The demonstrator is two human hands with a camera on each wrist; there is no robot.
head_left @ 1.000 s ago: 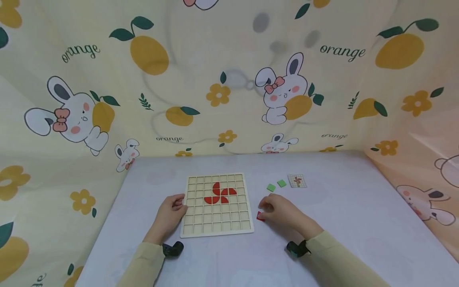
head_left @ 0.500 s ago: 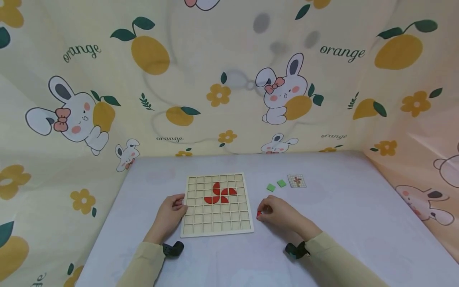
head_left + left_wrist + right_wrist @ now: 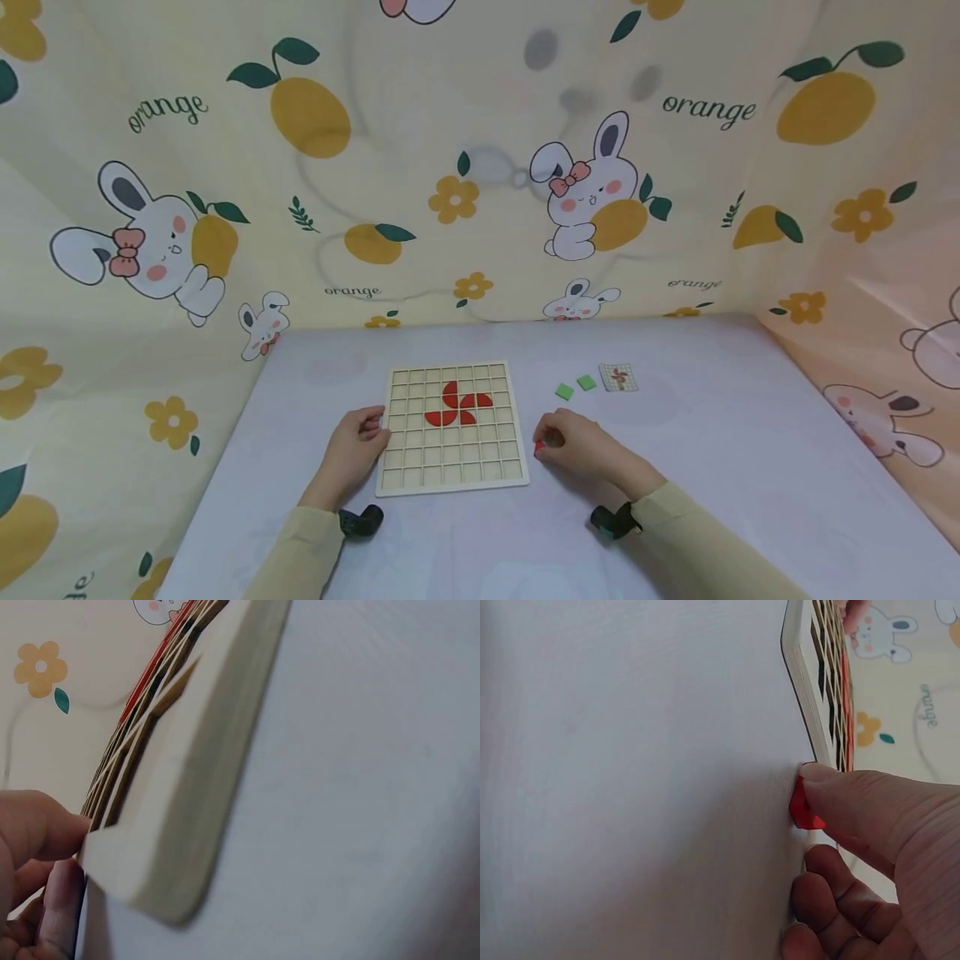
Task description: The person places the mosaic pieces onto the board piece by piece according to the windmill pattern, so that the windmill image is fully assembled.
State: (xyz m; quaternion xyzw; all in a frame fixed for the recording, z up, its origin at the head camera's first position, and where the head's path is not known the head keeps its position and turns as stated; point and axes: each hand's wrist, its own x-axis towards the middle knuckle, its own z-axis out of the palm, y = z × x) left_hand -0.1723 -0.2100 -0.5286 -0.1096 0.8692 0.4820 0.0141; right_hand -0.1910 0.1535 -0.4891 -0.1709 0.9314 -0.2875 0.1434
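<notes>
Small flat red piece [image 3: 805, 808] tipped up and slightly left since a second ago, pinched by right hand [image 3: 581, 446], just right of square cream wooden grid board [image 3: 453, 490]. Left hand [image 3: 351, 446] grips board's left edge. Farther right: two green square tiles [image 3: 564, 391], small grid-printed card [image 3: 618, 377].

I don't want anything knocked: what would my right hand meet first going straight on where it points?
Probably the board's right rim: your right hand, pinching the red piece, points toward it, but hand height is unclear.
</notes>
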